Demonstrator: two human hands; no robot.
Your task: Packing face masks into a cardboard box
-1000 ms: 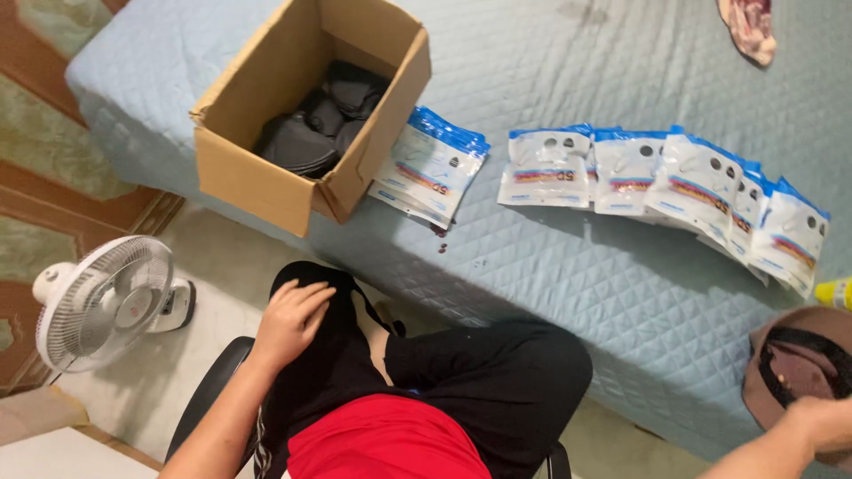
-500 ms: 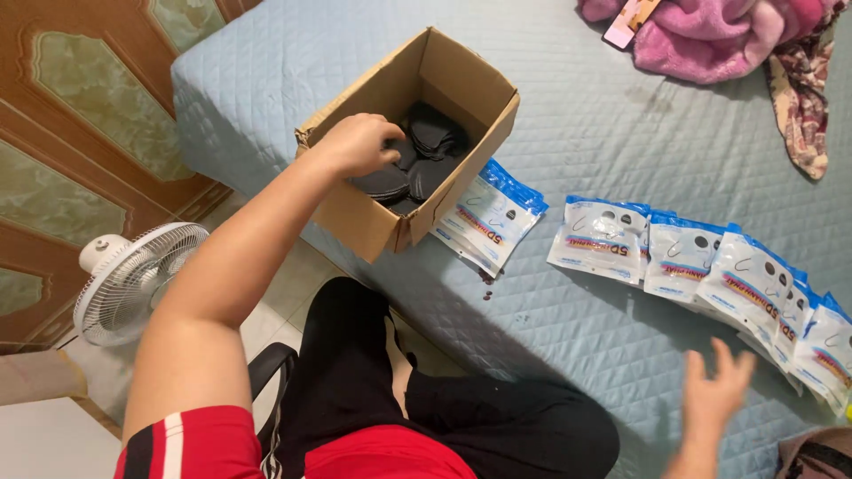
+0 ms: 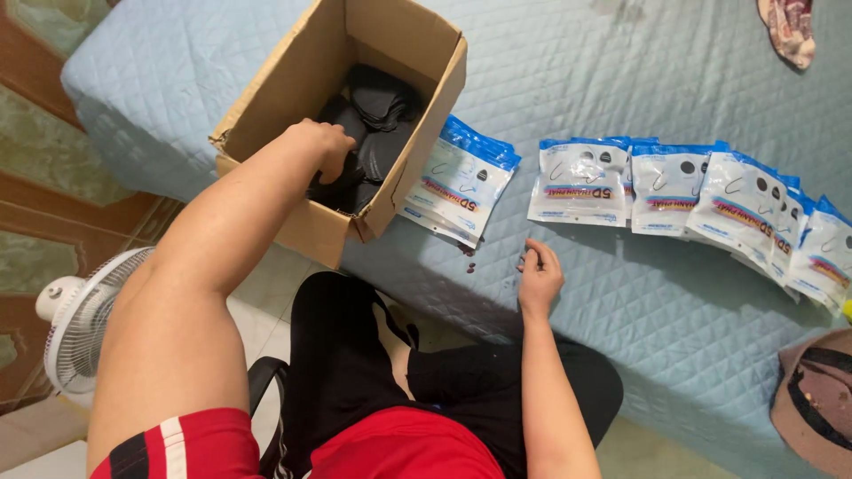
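From the head view, the person's left hand [image 3: 324, 146] reaches into the open brown cardboard box [image 3: 293, 222] that stands on the bed with the light blue quilted cover [image 3: 621, 293]. Its fingers curl down onto the black fabric pieces [image 3: 382, 133] piled inside the box; whether the grip is closed on one cannot be told. The right hand [image 3: 539, 275] rests on the bed cover, fingers loosely bent and holding nothing. Just beside the box lies a blue-and-white plastic packet [image 3: 461, 186], and further right is a row of similar packets [image 3: 710, 195]. A white fan [image 3: 80, 324] stands on the floor.

Left hand [image 3: 327, 149] fingertips hidden among masks [image 3: 377, 133]
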